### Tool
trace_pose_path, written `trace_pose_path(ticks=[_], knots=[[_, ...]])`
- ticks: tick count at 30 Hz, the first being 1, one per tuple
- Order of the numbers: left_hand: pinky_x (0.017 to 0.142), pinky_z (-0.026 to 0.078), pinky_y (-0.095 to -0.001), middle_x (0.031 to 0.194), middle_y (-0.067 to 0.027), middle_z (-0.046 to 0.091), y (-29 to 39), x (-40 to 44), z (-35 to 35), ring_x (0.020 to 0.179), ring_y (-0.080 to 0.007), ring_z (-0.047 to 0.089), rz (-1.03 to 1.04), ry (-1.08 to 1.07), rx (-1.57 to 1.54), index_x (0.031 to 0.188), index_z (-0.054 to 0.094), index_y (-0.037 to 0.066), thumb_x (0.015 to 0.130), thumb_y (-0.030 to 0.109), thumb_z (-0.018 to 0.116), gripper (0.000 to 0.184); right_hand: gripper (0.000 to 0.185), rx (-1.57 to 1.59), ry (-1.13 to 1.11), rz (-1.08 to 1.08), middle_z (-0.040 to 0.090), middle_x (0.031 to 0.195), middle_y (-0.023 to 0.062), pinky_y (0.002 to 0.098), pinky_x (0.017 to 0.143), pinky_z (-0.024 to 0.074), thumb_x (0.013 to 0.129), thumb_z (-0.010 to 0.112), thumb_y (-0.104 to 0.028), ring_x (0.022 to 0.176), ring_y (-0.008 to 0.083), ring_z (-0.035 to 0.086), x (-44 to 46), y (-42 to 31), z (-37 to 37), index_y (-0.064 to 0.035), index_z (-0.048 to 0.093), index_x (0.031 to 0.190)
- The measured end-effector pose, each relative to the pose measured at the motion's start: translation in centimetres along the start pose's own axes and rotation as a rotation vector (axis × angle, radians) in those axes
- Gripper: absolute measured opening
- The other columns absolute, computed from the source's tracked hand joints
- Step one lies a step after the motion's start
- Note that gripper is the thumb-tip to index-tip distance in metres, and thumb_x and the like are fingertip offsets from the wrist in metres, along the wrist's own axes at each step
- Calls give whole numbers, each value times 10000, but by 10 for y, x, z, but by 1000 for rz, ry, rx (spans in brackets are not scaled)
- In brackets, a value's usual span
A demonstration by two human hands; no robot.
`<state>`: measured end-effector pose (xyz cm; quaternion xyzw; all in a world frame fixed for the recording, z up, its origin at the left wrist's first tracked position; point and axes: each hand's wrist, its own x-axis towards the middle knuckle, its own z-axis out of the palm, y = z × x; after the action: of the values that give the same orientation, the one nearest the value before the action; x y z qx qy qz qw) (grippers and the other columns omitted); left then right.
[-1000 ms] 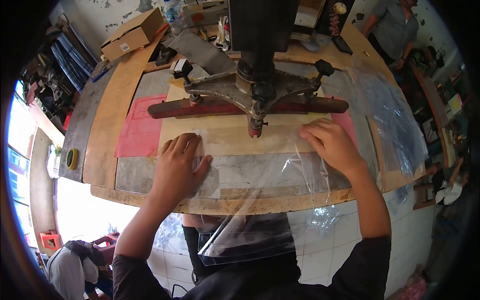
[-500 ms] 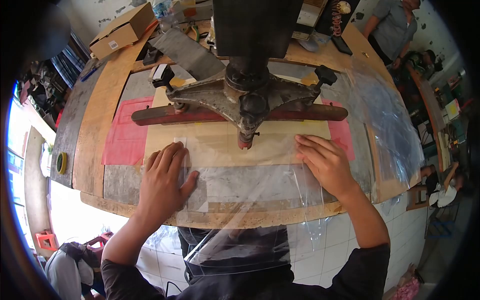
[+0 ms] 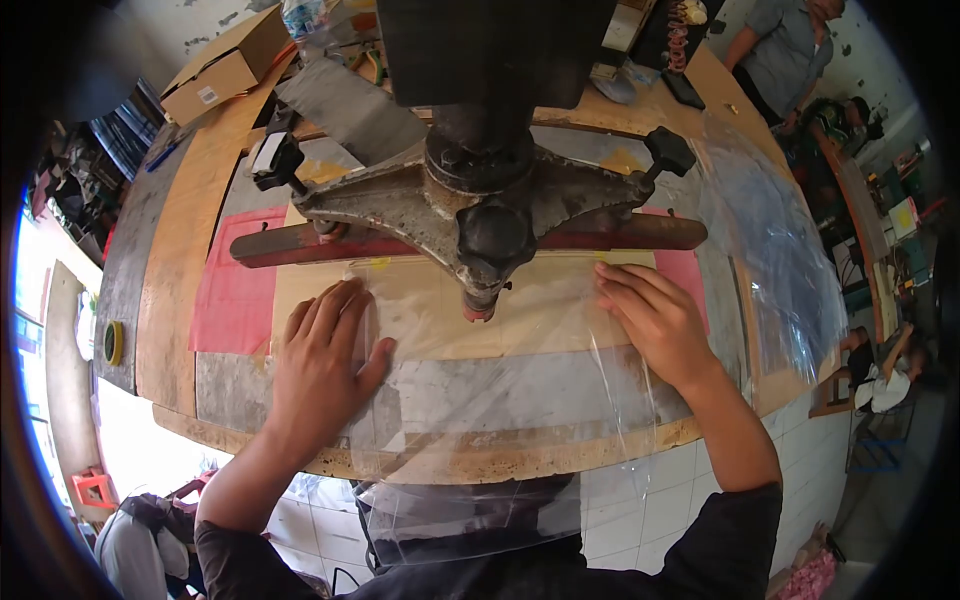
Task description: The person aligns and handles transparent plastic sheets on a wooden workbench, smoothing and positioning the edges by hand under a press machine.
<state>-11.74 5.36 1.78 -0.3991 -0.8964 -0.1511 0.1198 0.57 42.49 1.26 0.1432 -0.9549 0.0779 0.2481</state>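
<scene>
A clear plastic sheet stretches between my hands and droops over the front edge of the table. My left hand lies on the sheet's left side, fingers extended and thumb apart. On the right side, my right hand pinches the sheet with its fingertips. Beneath the sheet is a cream-coloured board, flanked by pink pieces. Just beyond my fingertips, a press head with a long red-brown bar spans the board. Whether the bar touches the board I cannot tell.
A pile of clear plastic sheets covers the right side of the table. Tape roll lies at the left edge, and a cardboard box stands at the back left. Other people, one in a grey shirt, are at the sides.
The press head looks larger and its bar extends wider in view, while the view has shifted slightly. Both hands stay near the same spots on the sheet, whose front part hangs differently.
</scene>
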Motion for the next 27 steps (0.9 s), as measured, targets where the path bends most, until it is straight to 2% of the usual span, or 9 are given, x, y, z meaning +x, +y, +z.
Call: trace_pose_path(ticks=[18, 20, 23, 27], knots=[[1045, 500, -493, 1357, -184, 646, 3, 7, 0, 1215, -401, 629, -14, -14, -10, 1339, 639, 6, 899, 224, 784, 512, 253, 93, -2, 76, 766, 1182, 117, 377, 898, 634, 814, 826, -12, 1096, 279, 733, 1, 5, -2, 18, 739, 1050], [1084, 469, -488, 1390, -188, 639, 3, 7, 0, 1268, -362, 629, -20, -35, -3, 1314, 640, -9, 924, 267, 768, 495, 254, 99, -3, 81, 764, 1179, 117, 379, 896, 635, 812, 827, -5, 1093, 283, 733, 1, 5, -2, 19, 737, 1048], [1084, 469, -485, 1395, -189, 637, 3, 7, 0, 1275, -359, 626, -15, -35, -4, 1313, 641, -12, 925, 266, 766, 494, 253, 109, -5, 99, 763, 1174, 118, 382, 889, 637, 810, 829, 4, 1086, 290, 733, 1, 5, -1, 19, 733, 1044], [1037, 509, -487, 1390, -173, 642, 3, 7, 1, 1207, -394, 639, 0, 2, -12, 1315, 657, 11, 906, 229, 779, 480, 241, 117, -3, 122, 763, 1163, 119, 389, 878, 638, 816, 824, 15, 1074, 301, 733, 3, 2, -1, 21, 727, 1036]])
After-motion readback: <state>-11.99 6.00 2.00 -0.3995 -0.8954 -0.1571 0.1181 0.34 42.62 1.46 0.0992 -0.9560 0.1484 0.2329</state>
